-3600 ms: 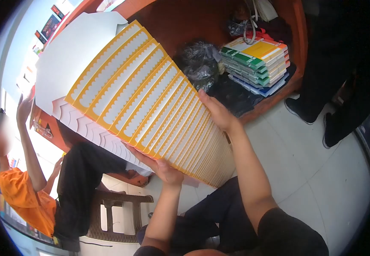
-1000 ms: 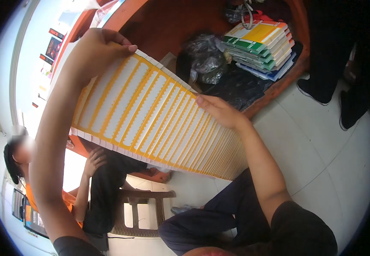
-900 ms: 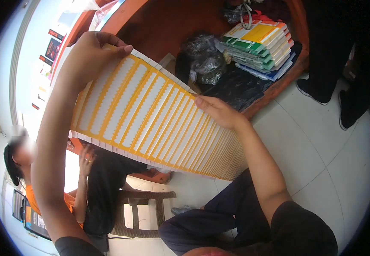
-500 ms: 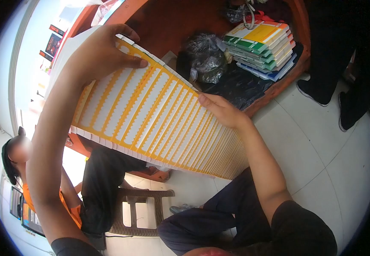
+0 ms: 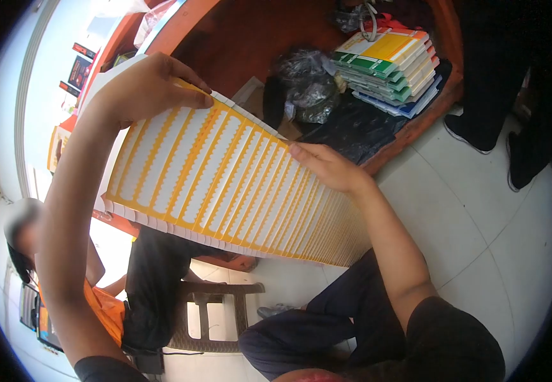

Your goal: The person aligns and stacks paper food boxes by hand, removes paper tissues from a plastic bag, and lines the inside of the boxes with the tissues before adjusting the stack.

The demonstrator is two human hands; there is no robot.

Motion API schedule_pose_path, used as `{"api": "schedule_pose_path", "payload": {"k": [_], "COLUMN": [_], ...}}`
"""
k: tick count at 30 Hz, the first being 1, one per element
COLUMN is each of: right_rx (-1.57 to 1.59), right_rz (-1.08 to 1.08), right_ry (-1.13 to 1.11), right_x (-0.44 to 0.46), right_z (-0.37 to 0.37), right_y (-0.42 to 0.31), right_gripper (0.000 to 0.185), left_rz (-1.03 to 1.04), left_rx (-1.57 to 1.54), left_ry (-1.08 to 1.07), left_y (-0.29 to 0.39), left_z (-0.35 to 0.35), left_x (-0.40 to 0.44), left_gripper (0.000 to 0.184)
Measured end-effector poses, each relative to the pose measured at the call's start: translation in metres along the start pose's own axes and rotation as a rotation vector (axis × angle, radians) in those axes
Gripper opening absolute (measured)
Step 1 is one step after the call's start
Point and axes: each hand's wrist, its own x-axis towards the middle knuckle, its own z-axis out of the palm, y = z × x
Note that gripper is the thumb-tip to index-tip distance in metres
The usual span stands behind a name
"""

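Head view: the left hand (image 5: pixel 154 88) is bent over the upper edge of a fanned stack of sheets (image 5: pixel 225 172), closed to the thickness of what it grips, with the thumb lying on the front face and most of the fingers out of sight behind. The right hand (image 5: pixel 327 167) holds the same edge further down, thumb pressed to the front; its other fingers are largely hidden, so their exact placement cannot be told. The stack is held tilted in front of the person, its sheets overlapping in steps, each showing a yellow border around white scalloped panels. Its lower end lies near the dark trousers (image 5: pixel 378 299) of the seated wearer. Beyond stands an open orange-brown shelf unit (image 5: pixel 413 132), lined in part with black sheeting (image 5: pixel 352 132). On this rest a crumpled clear bag (image 5: pixel 314 95) and, to its right, a pile of flat printed items (image 5: pixel 387 67) in green, yellow and orange. At left sits another person in an orange top (image 5: pixel 107 312), beside a brown stool (image 5: pixel 209 345). At far right, dark shoes (image 5: pixel 466 135) stand on the tiled floor (image 5: pixel 480 245).
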Motion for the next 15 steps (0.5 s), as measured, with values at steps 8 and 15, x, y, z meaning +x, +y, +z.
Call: {"api": "schedule_pose_path", "payload": {"k": [8,15], "right_rx": [-0.004,-0.009], "right_rz": [-0.011,0.041], "right_ry": [-0.006,0.010], "right_x": [0.003,0.000], "right_z": [0.000,-0.001], "right_y": [0.004,-0.004], "right_gripper": [0.057,0.056], "left_rz": [-0.025,0.007], "left_rx": [0.069,0.071], "left_ry": [0.061,-0.026], "left_y": [-0.001,0.002], "left_z": [0.002,0.002], "left_x": [0.000,0.006], "left_gripper": [0.039,0.042]}}
